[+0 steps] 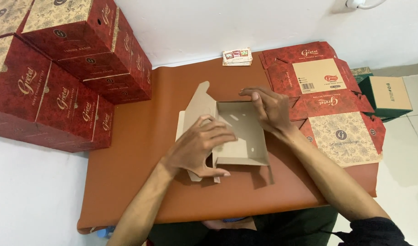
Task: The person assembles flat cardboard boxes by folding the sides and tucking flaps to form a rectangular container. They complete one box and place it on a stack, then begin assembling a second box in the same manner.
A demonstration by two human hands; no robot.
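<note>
Head view shows us working on a half-folded cardboard box [238, 136] lying plain brown side up in the middle of a brown mat [140, 146]. Our left hand [197, 148] lies over the box's left wall, fingers spread and bent, the thumb pressing the front corner down against the mat; it presses rather than grips, so the hand is not closed around anything. Our right hand [270, 109] lies on the box's right rear corner, fingers extended and loosely apart, fingertips on the back edge. One side flap stands up at the left rear of the box.

Just beside the right hand, to the right, lies a stack of flat red box blanks [332, 109]. At the left of the mat stand stacked red boxes [67, 77]. A small pile of cards [237, 56] lies at the far edge, and a green box [386, 96] rests on the floor at the right.
</note>
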